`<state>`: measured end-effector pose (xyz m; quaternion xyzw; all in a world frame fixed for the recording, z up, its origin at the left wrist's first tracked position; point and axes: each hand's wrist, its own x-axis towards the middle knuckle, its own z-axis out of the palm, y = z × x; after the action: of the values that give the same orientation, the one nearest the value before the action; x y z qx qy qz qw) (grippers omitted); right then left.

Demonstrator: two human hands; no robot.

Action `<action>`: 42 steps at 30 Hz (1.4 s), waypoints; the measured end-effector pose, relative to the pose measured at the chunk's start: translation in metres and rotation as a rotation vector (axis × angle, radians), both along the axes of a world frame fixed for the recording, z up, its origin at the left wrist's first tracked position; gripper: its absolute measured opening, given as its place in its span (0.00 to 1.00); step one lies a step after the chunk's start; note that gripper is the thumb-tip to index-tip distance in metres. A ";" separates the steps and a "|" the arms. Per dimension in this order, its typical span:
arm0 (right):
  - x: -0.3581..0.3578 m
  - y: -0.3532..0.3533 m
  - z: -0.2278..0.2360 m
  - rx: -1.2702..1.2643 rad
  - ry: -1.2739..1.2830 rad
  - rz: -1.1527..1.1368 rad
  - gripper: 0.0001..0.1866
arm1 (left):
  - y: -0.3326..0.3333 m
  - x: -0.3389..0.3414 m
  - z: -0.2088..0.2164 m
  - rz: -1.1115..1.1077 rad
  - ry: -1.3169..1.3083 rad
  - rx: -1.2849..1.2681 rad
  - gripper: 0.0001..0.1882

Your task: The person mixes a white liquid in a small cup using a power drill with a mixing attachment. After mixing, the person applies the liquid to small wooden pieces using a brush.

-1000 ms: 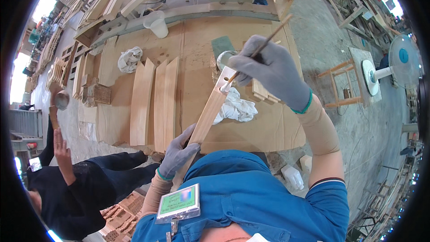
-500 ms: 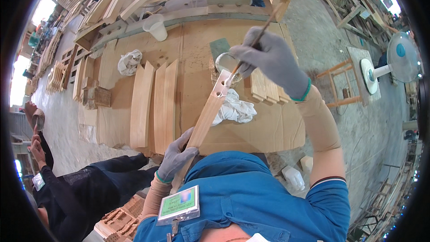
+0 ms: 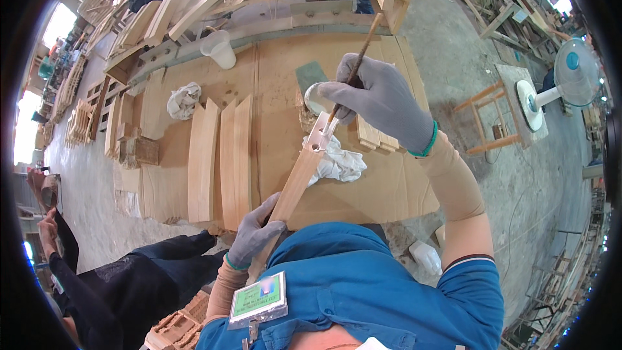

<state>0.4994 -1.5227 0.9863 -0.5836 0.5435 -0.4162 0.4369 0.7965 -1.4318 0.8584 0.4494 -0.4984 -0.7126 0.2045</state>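
Note:
My left hand (image 3: pixel 254 233), in a grey glove, is wrapped round the lower part of a long wooden piece (image 3: pixel 293 185) that slants up and away from me. Its far end has round holes and a wet-looking whitish coating. In my right hand (image 3: pixel 392 102), also gloved, a thin brush (image 3: pixel 367 42) is pinched by its brown handle. The white bristle end touches the piece's far end by a hole. Just beyond, a white round pot (image 3: pixel 315 98) is partly hidden by my right hand. A crumpled white cloth (image 3: pixel 342 166) lies under the piece's far end.
Curved wooden pieces (image 3: pixel 203 162) lie on the cardboard (image 3: pixel 278 78) at left, others (image 3: pixel 376 136) at right. A second rag (image 3: pixel 184 100) and a white plastic bucket (image 3: pixel 219 50) stand farther left. A fan (image 3: pixel 575 76) stands right; a person (image 3: pixel 123 285) is at lower left.
The brush has shifted slightly down along the coated end, its handle now more upright, and my right hand has moved down with it. My left hand keeps its grip on the wooden piece.

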 end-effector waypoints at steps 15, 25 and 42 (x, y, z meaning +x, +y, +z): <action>0.032 0.058 -0.101 -0.509 -0.493 -0.230 0.09 | -0.010 -0.003 0.018 0.059 0.023 0.007 0.34; 0.027 0.058 -0.104 -0.719 -0.340 -0.166 0.16 | -0.008 -0.005 0.018 0.062 0.001 -0.014 0.34; 0.011 0.047 -0.100 -0.505 -0.663 -0.331 0.13 | -0.007 0.000 0.020 0.002 0.058 0.041 0.37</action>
<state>0.5101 -1.4761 0.8868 -0.4120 0.3414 -0.7647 0.3590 0.7967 -1.4393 0.8781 0.4332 -0.4771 -0.7353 0.2101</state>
